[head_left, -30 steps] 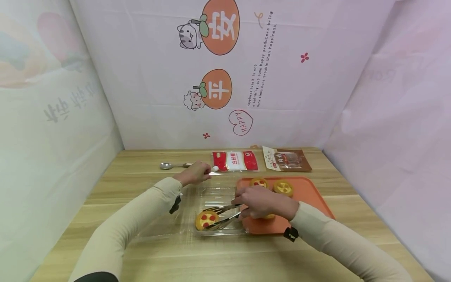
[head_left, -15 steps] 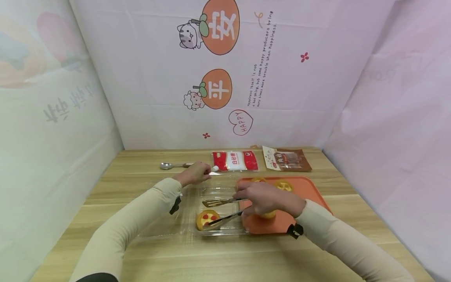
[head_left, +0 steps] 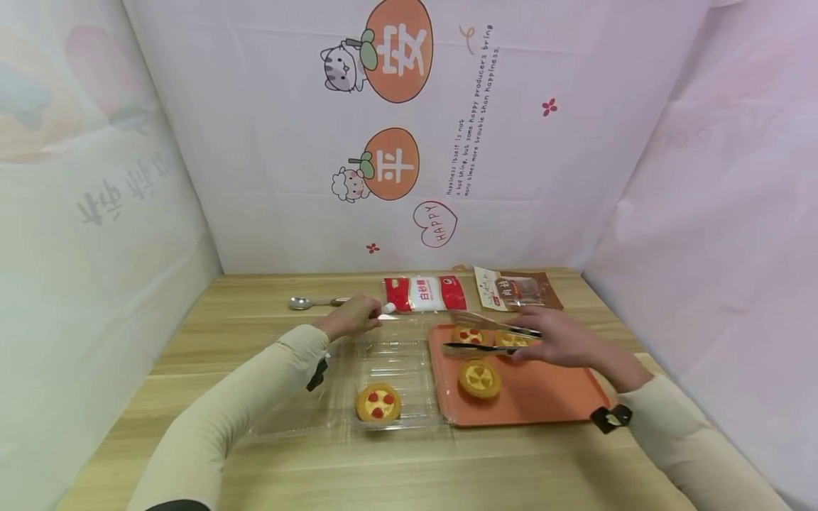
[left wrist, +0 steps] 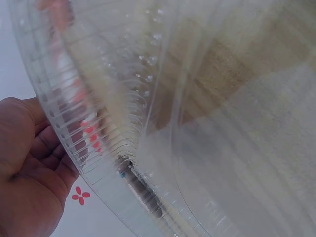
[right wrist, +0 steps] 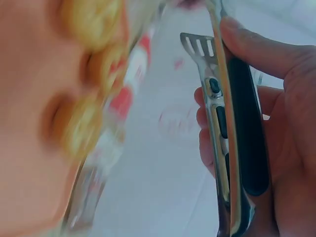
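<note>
My left hand [head_left: 358, 316] grips the rim of the clear ribbed lid [left wrist: 163, 98], which stands raised at the left of the clear plastic box [head_left: 415, 387]. Inside the box, near its front, sits a small round tart [head_left: 378, 402] with red toppings. Metal food tongs [head_left: 488, 349] are in my right hand [head_left: 559, 337], arms spread and nothing between them. They hover over the back of the orange tray [head_left: 543, 397], partly covering a red-topped tart [head_left: 469, 334] and a yellow tart [head_left: 511, 342]. Another yellow tart [head_left: 479, 380] lies nearer the front.
Along the back of the wooden table [head_left: 319, 468] lie a spoon [head_left: 302, 303], a red and white packet [head_left: 424, 293] and a brown packet [head_left: 527, 289]. Cloth-covered walls rise at the back and both sides.
The tongs have let go of the red-topped tart in the box. My right hand has carried them right and back over the tray. My left hand stays at the lid.
</note>
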`<action>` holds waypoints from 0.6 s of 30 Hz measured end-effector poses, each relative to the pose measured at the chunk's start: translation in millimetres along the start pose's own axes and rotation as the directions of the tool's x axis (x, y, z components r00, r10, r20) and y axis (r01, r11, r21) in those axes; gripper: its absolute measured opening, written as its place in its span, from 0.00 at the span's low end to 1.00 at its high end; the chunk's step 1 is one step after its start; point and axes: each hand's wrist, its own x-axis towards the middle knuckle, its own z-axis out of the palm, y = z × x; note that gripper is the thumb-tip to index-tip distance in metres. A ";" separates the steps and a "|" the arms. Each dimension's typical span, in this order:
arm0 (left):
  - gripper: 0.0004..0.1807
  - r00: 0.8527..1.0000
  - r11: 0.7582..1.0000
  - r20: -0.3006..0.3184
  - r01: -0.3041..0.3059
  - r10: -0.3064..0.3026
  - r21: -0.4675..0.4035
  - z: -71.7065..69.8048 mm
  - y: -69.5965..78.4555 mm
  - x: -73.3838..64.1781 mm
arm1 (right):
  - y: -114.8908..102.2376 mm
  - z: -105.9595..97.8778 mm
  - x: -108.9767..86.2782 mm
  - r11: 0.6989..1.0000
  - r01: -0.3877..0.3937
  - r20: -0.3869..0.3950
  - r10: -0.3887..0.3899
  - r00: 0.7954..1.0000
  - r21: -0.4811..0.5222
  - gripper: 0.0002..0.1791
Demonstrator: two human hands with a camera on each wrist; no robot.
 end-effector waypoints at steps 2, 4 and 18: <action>0.06 1.000 1.000 0.005 0.006 -0.006 -0.006 -0.9 1.7 -0.2 | 18.6 -3.1 -14.9 0.998 -0.065 -0.003 0.065 0.998 -0.015 0.31; 0.06 1.000 1.000 0.007 0.007 -0.007 -0.009 -1.2 2.2 -0.7 | 36.4 -4.3 -29.1 0.993 -0.109 0.000 0.109 0.994 -0.041 0.31; 0.05 1.000 1.000 0.012 0.008 -0.008 -0.013 -0.3 -0.8 0.7 | 88.9 14.7 -79.0 0.973 -0.227 0.029 0.229 0.973 -0.047 0.24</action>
